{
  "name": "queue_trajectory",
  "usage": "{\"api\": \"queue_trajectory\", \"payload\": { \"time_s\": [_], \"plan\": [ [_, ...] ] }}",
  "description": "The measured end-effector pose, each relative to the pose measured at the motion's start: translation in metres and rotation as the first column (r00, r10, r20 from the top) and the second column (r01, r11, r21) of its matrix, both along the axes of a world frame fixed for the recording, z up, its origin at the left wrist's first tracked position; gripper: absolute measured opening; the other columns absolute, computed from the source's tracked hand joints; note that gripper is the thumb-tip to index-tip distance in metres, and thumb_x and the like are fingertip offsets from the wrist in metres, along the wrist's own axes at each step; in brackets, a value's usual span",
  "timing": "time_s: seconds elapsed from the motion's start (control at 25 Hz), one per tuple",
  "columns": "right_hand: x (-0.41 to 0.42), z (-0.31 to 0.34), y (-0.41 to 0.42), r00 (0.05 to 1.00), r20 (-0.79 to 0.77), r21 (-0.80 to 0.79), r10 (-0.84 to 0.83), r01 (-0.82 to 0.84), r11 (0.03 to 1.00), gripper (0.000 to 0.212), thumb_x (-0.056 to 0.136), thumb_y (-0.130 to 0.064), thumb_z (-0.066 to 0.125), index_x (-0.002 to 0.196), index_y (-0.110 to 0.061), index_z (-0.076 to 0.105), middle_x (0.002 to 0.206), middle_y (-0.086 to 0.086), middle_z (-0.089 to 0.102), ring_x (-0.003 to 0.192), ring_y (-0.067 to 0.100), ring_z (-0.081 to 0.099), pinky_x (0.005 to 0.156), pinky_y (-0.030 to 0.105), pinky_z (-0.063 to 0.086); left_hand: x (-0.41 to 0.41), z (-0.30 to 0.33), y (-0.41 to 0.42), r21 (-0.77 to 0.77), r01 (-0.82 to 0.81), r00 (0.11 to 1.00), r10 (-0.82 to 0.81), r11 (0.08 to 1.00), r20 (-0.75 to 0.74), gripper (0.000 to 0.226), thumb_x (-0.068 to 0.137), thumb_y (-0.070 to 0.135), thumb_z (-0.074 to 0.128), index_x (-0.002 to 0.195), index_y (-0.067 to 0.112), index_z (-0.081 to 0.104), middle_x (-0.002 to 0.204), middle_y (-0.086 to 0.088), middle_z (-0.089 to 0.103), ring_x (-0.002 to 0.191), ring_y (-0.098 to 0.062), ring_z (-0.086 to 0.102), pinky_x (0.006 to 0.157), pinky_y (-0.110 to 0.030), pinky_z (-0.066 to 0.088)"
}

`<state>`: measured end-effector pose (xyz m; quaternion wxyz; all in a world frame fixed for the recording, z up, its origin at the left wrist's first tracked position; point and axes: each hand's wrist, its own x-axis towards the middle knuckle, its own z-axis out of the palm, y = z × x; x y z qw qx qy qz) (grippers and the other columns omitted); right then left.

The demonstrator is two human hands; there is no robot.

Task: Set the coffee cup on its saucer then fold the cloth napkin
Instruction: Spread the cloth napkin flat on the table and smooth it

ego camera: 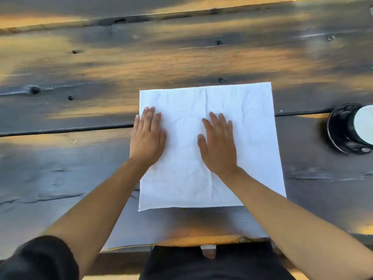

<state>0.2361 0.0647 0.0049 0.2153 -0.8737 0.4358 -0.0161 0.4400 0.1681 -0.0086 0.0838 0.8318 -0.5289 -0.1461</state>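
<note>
Napkin (210,142) flat on the table (80,168) at frame centre, both hands on it, left hand (148,136) at its left edge, right hand (219,144) mid-napkin, cup (363,126) on saucer (339,134) at right edge of frame

The light is warm and low, like late sun. Orange patches lie across the dark wooden table (181,57), with soft grey shadows between them. The white napkin (242,122) is the brightest thing and looks a little blue. Both arms throw a faint shadow near the close edge of the table. The whole picture is a bit soft. The far planks bend at the top because the lens is wide. The cup (365,124) at the right edge is blurry and glows white
</note>
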Motion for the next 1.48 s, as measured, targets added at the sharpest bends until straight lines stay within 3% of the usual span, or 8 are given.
{"api": "queue_trajectory", "payload": {
  "time_s": [0.12, 0.24, 0.44, 0.6, 0.88, 1.16, 1.32, 1.48],
  "plan": [
    [0.088, -0.019, -0.008, 0.983, 0.009, -0.040, 0.183, -0.182, 0.982, 0.053, 0.106, -0.031, 0.034, 0.155, -0.010, 0.037, 0.167, 0.010, 0.025, 0.157, 0.033, 0.015, 0.126, 0.051, 0.009, 0.028, -0.020, -0.029, 0.037, 0.000, 1.000, 0.000, 0.999, 0.004, 0.058, 0.106, 0.027, 0.037, 0.156, -0.001, 0.029, 0.168, -0.020, 0.019, 0.158, -0.032, 0.012, 0.128, -0.047, 0.011],
    [0.139, -0.037, -0.013, 0.974, -0.056, -0.051, 0.217, -0.220, 0.974, 0.055, 0.108, -0.032, 0.024, 0.159, -0.013, 0.028, 0.169, 0.006, 0.018, 0.158, 0.028, 0.008, 0.127, 0.046, 0.004, 0.041, -0.036, -0.030, 0.035, 0.012, 0.998, -0.015, 0.999, 0.068, 0.059, 0.108, 0.031, 0.017, 0.162, 0.007, 0.017, 0.171, -0.012, 0.010, 0.159, -0.026, 0.004, 0.129, -0.045, 0.007],
    [0.113, -0.053, -0.030, 0.954, -0.123, -0.135, 0.274, -0.290, 0.948, 0.065, 0.106, -0.049, 0.020, 0.161, -0.014, 0.024, 0.169, 0.004, 0.019, 0.158, 0.026, 0.012, 0.127, 0.048, 0.008, 0.042, -0.045, -0.028, 0.061, 0.013, 0.991, -0.021, 0.998, 0.136, 0.064, 0.105, 0.041, 0.018, 0.163, 0.015, 0.007, 0.172, -0.009, 0.001, 0.159, -0.026, -0.001, 0.129, -0.049, 0.001],
    [0.039, -0.056, -0.078, 0.972, -0.143, -0.189, 0.185, -0.210, 0.959, 0.073, 0.103, -0.055, 0.030, 0.160, -0.010, 0.023, 0.169, 0.007, 0.019, 0.157, 0.027, 0.015, 0.127, 0.048, 0.012, 0.041, -0.041, -0.029, 0.080, -0.001, 0.993, -0.008, 0.997, 0.122, 0.067, 0.104, 0.045, 0.019, 0.164, 0.017, 0.006, 0.173, -0.006, -0.003, 0.159, -0.024, -0.004, 0.128, -0.049, 0.001],
    [-0.072, -0.050, -0.153, 0.970, -0.242, -0.135, 0.006, -0.040, 0.990, 0.079, 0.102, -0.059, 0.020, 0.161, -0.009, 0.008, 0.171, 0.008, 0.005, 0.158, 0.025, 0.002, 0.128, 0.045, 0.004, 0.040, -0.041, -0.031, 0.091, -0.016, 0.990, 0.003, 0.996, 0.142, 0.069, 0.103, 0.048, 0.017, 0.163, 0.019, 0.006, 0.173, -0.003, -0.004, 0.159, -0.022, -0.006, 0.129, -0.048, 0.000],
    [-0.017, -0.035, -0.125, 0.980, -0.127, -0.061, -0.154, 0.147, 0.987, 0.073, 0.103, -0.045, 0.025, 0.160, -0.002, 0.014, 0.170, 0.015, 0.008, 0.157, 0.035, -0.001, 0.126, 0.053, -0.003, 0.039, -0.039, -0.032, 0.111, -0.008, 0.989, -0.009, 0.994, 0.147, 0.068, 0.103, 0.047, 0.014, 0.163, 0.018, 0.004, 0.173, -0.004, -0.005, 0.159, -0.023, -0.006, 0.128, -0.049, 0.000],
    [0.099, -0.032, -0.045, 0.995, 0.002, -0.077, 0.104, -0.104, 0.992, 0.066, 0.104, -0.041, 0.028, 0.159, -0.005, 0.026, 0.169, 0.012, 0.019, 0.157, 0.033, 0.009, 0.127, 0.050, 0.002, 0.038, -0.039, -0.032, 0.091, -0.010, 0.991, -0.002, 0.996, 0.133, 0.066, 0.103, 0.045, 0.015, 0.164, 0.019, 0.006, 0.173, -0.005, -0.001, 0.159, -0.024, -0.003, 0.128, -0.050, 0.001],
    [0.138, -0.043, -0.014, 0.964, -0.101, -0.064, 0.245, -0.252, 0.966, 0.064, 0.106, -0.045, 0.021, 0.161, -0.012, 0.022, 0.170, 0.004, 0.016, 0.158, 0.024, 0.006, 0.127, 0.046, 0.005, 0.040, -0.041, -0.032, 0.109, -0.007, 0.990, -0.008, 0.994, 0.142, 0.064, 0.104, 0.038, 0.017, 0.164, 0.021, 0.001, 0.173, -0.004, -0.006, 0.159, -0.021, -0.008, 0.128, -0.050, 0.002]
  ]
}}
